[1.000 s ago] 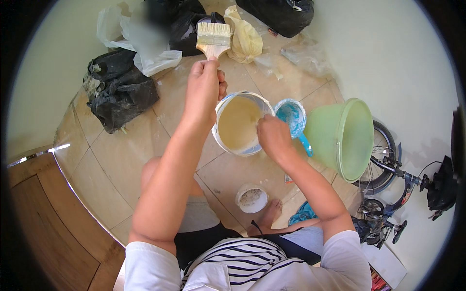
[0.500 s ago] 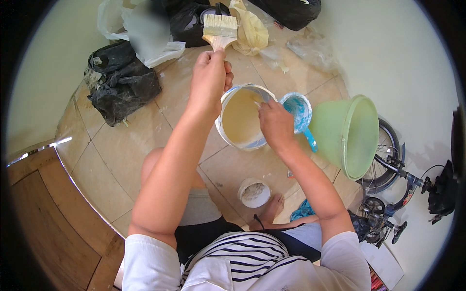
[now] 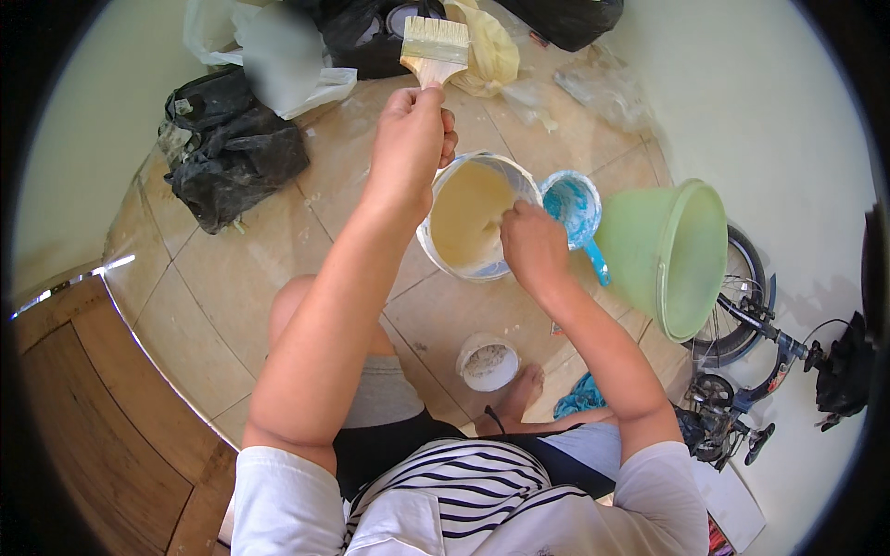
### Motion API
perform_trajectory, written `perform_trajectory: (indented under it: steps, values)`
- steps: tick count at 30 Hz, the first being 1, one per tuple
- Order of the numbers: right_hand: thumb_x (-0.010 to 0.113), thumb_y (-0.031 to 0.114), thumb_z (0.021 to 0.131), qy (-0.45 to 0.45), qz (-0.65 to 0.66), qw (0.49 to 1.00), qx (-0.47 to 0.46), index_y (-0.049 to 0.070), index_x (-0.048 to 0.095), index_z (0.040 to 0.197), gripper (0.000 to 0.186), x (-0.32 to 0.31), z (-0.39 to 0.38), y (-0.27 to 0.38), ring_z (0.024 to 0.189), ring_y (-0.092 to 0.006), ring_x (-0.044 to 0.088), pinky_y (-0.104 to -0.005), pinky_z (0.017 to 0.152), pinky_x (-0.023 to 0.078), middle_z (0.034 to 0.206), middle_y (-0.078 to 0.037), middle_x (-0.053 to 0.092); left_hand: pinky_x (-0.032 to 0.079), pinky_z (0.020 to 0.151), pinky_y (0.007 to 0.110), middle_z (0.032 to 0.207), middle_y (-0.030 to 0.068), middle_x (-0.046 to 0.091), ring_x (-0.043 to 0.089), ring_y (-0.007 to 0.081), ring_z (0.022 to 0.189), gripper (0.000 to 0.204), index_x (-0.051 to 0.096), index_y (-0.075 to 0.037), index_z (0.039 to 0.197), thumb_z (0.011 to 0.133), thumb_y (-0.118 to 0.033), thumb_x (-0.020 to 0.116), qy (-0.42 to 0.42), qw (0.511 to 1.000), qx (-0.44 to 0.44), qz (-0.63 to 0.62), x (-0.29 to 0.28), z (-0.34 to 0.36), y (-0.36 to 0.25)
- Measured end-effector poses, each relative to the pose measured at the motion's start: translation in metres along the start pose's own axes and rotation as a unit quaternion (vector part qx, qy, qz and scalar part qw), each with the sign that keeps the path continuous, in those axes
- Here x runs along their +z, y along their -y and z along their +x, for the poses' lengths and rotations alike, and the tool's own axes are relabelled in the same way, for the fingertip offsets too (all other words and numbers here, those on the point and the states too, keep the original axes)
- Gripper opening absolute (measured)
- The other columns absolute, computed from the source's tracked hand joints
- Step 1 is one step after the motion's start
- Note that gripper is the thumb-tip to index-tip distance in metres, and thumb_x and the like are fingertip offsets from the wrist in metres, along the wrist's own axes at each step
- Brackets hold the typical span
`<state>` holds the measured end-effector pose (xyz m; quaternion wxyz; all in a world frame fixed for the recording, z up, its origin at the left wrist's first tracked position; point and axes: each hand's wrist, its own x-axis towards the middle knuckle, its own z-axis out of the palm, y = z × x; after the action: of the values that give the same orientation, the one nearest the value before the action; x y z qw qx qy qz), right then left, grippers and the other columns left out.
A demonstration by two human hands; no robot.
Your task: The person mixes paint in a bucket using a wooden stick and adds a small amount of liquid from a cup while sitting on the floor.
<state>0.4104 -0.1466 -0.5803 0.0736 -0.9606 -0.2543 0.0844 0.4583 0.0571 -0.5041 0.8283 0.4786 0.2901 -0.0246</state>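
My left hand [image 3: 413, 130] grips a wide flat paintbrush [image 3: 434, 56] by its wooden handle, bristles pointing up and away from me. Below it on the floor stands a white bucket [image 3: 425, 243] with cream-coloured paint [image 3: 468, 208] inside. My right hand [image 3: 535, 243] is closed over the bucket's right side, fingers down toward the paint, where the surface is rippled. What those fingers hold is hidden. Just right of the bucket is a blue dipper [image 3: 577, 206], its inside smeared white, with a handle pointing toward me.
A large pale green tub [image 3: 640, 246] lies tilted at the right, before a bicycle [image 3: 742, 306]. A small white pot [image 3: 489, 363] stands near my foot. Black bags [image 3: 236, 153] and a cream bag [image 3: 487, 56] lie farther off. A wooden door [image 3: 102, 417] is at left.
My left hand and the paintbrush have shifted slightly right and away from me. My right hand has moved a little toward me over the bucket, and the paint's surface has rippled.
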Motion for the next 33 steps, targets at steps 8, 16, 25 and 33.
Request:
perform_trajectory:
  steps: [8, 16, 25, 33]
  values:
    - [0.066, 0.017, 0.087, -0.027, 0.144, 0.989, -0.028, 0.007, 0.074, 0.091, 0.014, 0.011, 0.022, 0.025, 0.085, -0.03, 0.064, -0.0449, 0.07, 0.052, 0.085, -0.01, 0.062, 0.033, 0.053, 0.026, 0.078, 0.0009, 0.047, 0.041, 0.0087, 0.06, 0.02, 0.048, -0.004, 0.104, 0.1, -0.024, 0.05, 0.013, 1.0, 0.001, 0.004, 0.001, -0.005, -0.001]
    - [0.066, 0.018, 0.087, -0.053, 0.032, 0.998, 0.013, 0.008, 0.074, 0.092, 0.014, -0.005, 0.01, -0.004, 0.082, -0.0304, 0.065, -0.0437, 0.067, 0.052, 0.084, -0.01, 0.064, 0.033, 0.053, 0.026, 0.079, 0.0018, 0.048, 0.04, 0.0092, 0.06, 0.022, 0.049, -0.003, 0.107, 0.099, -0.024, 0.052, 0.004, 1.0, -0.004, 0.014, 0.003, -0.006, -0.002]
    - [0.066, 0.017, 0.086, -0.008, 0.137, 0.985, -0.101, 0.008, 0.073, 0.086, 0.012, 0.015, 0.007, 0.014, 0.084, -0.029, 0.065, -0.0436, 0.066, 0.053, 0.086, -0.008, 0.064, 0.034, 0.053, 0.027, 0.08, 0.0018, 0.048, 0.042, 0.01, 0.061, 0.024, 0.051, -0.002, 0.109, 0.1, -0.024, 0.053, 0.006, 1.0, 0.003, 0.03, 0.0, -0.009, 0.004]
    - [0.063, 0.01, 0.082, -0.142, 0.094, 0.985, -0.015, 0.003, 0.07, 0.08, 0.009, 0.014, 0.005, -0.012, 0.088, -0.0289, 0.066, -0.0419, 0.071, 0.055, 0.088, -0.011, 0.065, 0.035, 0.057, 0.027, 0.078, 0.0009, 0.048, 0.042, 0.0104, 0.062, 0.023, 0.054, -0.004, 0.107, 0.101, -0.026, 0.053, 0.013, 0.997, -0.002, 0.074, 0.003, -0.02, 0.011]
